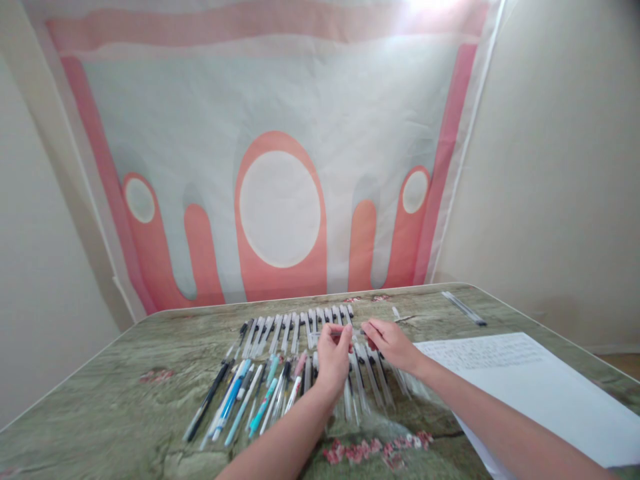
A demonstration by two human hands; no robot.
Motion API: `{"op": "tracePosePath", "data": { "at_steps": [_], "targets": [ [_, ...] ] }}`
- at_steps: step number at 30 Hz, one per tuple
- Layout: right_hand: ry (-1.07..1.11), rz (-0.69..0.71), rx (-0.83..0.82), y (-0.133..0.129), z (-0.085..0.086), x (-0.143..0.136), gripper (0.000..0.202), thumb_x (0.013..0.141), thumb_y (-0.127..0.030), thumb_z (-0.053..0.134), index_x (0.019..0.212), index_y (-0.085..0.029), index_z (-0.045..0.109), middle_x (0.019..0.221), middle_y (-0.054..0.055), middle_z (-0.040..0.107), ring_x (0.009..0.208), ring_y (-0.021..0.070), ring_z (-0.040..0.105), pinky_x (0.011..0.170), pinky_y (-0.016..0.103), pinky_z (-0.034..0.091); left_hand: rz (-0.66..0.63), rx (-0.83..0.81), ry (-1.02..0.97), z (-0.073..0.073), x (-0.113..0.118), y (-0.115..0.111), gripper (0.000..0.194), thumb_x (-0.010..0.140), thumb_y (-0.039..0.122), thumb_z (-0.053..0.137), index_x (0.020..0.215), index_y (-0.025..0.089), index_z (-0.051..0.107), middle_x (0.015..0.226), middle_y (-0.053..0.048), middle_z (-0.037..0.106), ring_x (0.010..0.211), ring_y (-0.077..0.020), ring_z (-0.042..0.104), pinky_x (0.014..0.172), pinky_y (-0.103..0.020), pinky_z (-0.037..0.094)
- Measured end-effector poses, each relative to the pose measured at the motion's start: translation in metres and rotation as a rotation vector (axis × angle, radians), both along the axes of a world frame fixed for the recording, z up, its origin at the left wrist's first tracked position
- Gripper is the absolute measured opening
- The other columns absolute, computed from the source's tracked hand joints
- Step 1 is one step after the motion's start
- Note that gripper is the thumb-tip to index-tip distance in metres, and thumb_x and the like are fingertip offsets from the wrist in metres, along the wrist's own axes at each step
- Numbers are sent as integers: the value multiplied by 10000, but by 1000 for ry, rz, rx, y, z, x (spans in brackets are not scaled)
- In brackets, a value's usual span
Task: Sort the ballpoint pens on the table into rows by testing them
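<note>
My left hand (334,353) is closed in a pinch around a slim transparent pen (357,331), held level above the table. Close by on the right, my right hand (391,343) has its fingers pinched at the dark end of the same pen; whether that end is a separate piece is too small to tell. Behind the hands, a row of white-capped transparent pens (287,332) lies side by side. In front of it is a second row with a blue pen (233,399), a teal pen (263,407) and several others, partly hidden by my left forearm.
White paper sheets with writing (515,393) lie at the right. Two or so thin pen-like sticks (465,309) rest near the back right edge. A small white piece (397,312) sits behind my right hand. The wood-patterned table (125,393) stands before a hanging patterned cloth (200,120).
</note>
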State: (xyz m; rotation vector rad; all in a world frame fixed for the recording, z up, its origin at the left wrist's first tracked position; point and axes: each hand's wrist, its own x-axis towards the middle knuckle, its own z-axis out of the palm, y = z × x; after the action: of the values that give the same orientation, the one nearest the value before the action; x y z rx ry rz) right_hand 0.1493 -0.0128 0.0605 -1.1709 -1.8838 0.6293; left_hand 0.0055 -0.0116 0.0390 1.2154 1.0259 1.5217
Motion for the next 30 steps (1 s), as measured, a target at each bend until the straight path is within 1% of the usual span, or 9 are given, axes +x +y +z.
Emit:
{"op": "tracePosePath", "data": {
  "at_steps": [3, 7, 11, 14, 17, 21, 23, 27, 30],
  "targets": [
    [95, 51, -100, 1, -1, 1, 396, 865, -457, 276, 672, -171, 470, 542, -17, 508, 487, 103, 492, 496, 224, 384, -5, -24, -43, 1, 1, -1, 336, 667, 462, 580, 743, 156, 466, 561, 48, 480, 450, -60, 435, 478, -189, 347],
    [54, 80, 17, -2, 5, 3, 263, 847, -419, 368, 789, -181, 465, 621, -19, 529, 548, 105, 497, 524, 218, 385, 2, -42, -71, 2, 2, 0, 354, 658, 474, 583, 744, 154, 461, 572, 42, 488, 452, -59, 435, 484, -188, 351],
    [-42, 36, 84, -3, 3, 1, 265, 859, -394, 353, 743, -184, 465, 588, -23, 522, 544, 104, 487, 559, 230, 378, 11, -37, -51, 0, 1, 1, 356, 650, 473, 589, 740, 155, 458, 582, 38, 493, 453, -60, 440, 478, -189, 356],
    [-5, 38, -16, -1, -2, -1, 347, 875, -416, 286, 665, -184, 437, 550, -26, 507, 497, 99, 491, 528, 226, 382, 6, -28, -8, -2, 0, 2, 346, 653, 464, 590, 740, 154, 465, 574, 38, 487, 455, -64, 444, 471, -190, 357],
    [53, 71, -92, 0, -3, 0, 380, 877, -438, 248, 668, -183, 437, 550, -25, 508, 478, 98, 492, 495, 219, 384, -2, -25, -8, -2, 1, 2, 332, 670, 458, 576, 744, 155, 464, 577, 38, 486, 460, -61, 442, 474, -188, 360],
    [-14, 75, 38, -2, 2, 2, 302, 856, -419, 346, 720, -180, 470, 581, -25, 527, 544, 101, 494, 564, 224, 389, -5, -25, -24, 1, 1, 1, 335, 670, 457, 577, 752, 153, 461, 595, 33, 495, 462, -59, 444, 478, -187, 366],
    [-23, 80, 41, -3, 3, 2, 310, 857, -416, 346, 696, -179, 467, 557, -30, 517, 530, 98, 487, 566, 225, 389, -3, -18, -5, 2, 0, 1, 330, 667, 449, 582, 748, 153, 462, 586, 36, 491, 459, -59, 443, 473, -187, 363],
    [109, 136, -131, -2, -1, -2, 387, 860, -453, 303, 624, -176, 435, 490, -40, 478, 455, 89, 479, 496, 216, 395, 4, -20, 2, 4, -1, 1, 329, 651, 443, 599, 733, 157, 458, 559, 44, 482, 452, -62, 444, 469, -187, 356],
    [261, 192, -276, 1, -4, -4, 404, 847, -489, 299, 632, -176, 436, 477, -42, 474, 416, 91, 483, 448, 216, 401, -7, -45, -37, 7, -1, 2, 346, 635, 449, 613, 728, 155, 457, 553, 45, 483, 453, -61, 444, 469, -185, 351]
  ]
}}
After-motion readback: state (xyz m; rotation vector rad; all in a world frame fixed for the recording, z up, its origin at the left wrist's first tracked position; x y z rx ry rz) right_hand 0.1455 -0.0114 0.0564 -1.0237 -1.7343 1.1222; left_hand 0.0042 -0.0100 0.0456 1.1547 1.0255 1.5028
